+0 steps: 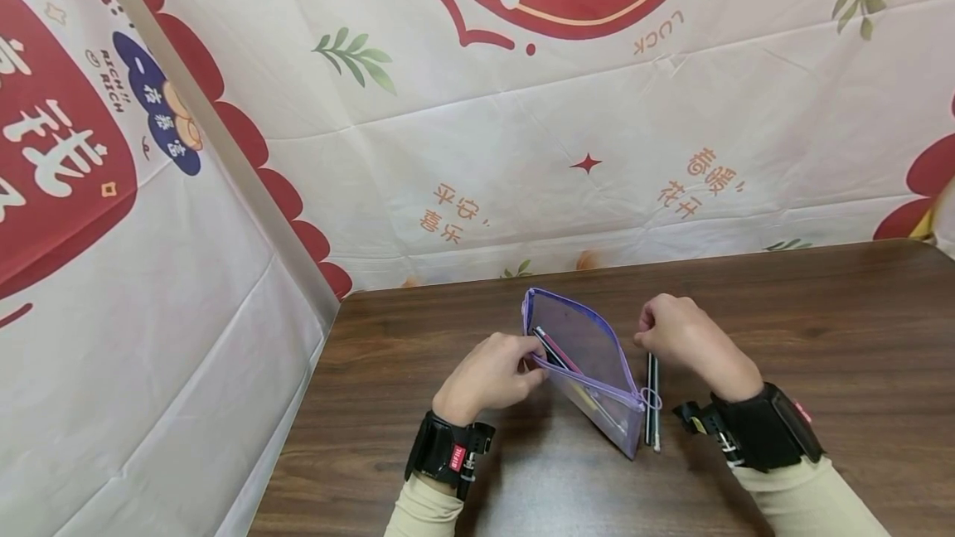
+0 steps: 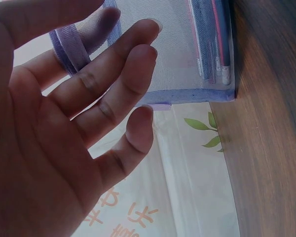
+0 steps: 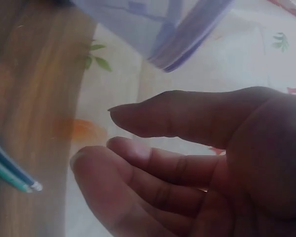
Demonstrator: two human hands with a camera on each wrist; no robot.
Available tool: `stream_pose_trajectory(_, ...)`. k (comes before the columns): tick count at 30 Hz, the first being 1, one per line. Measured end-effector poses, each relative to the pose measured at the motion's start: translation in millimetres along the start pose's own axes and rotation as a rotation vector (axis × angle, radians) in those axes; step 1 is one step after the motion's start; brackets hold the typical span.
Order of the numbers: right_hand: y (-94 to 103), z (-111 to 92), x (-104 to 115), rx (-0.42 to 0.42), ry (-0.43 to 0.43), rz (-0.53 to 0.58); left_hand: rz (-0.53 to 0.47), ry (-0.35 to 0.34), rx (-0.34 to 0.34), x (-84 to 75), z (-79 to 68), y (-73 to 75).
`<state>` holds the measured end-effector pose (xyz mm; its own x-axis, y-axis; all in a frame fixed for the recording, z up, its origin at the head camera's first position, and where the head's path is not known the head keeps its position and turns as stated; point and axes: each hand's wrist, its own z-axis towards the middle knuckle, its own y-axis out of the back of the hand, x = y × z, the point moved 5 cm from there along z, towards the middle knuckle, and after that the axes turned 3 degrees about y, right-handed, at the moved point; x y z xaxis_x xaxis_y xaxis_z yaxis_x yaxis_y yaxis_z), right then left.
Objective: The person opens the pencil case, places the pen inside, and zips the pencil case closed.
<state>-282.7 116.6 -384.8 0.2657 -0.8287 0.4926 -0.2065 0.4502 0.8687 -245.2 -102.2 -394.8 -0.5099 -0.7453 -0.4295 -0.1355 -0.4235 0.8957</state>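
Note:
A purple mesh zip pencil pouch point(image 1: 597, 408) stands tilted on the table with its mouth spread open. My left hand point(image 1: 496, 371) pinches its rim at the near left corner; in the left wrist view the purple edge passes between thumb and fingers. Several pencils point(image 2: 221, 49) show through the mesh inside. To the right of the pouch, dark pencils point(image 1: 652, 408) lie side by side on the wood. Over their far end hovers my right hand point(image 1: 690, 342), fingers loosely bent and thumb apart from them, with nothing held, as the right wrist view shows.
The brown wooden table point(image 1: 388, 429) ends at the back against a white printed cloth point(image 1: 522, 147). Another printed cloth point(image 1: 149, 338) hangs along the left side. A small purple loop point(image 1: 652, 398) at the pouch's right end overlaps the pencils.

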Motion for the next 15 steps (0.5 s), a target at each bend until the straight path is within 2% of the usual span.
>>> stream_pose_trajectory(8,-14.2,7.6,-17.3,0.088,-0.040,-0.014,-0.002,0.004,0.004,-0.6,-0.5,0.0)
stream_pose_trajectory(15,-21.8,11.5,-31.6,0.128,-0.076,-0.017,-0.003,0.002,0.006,-0.8,-0.4,0.0)
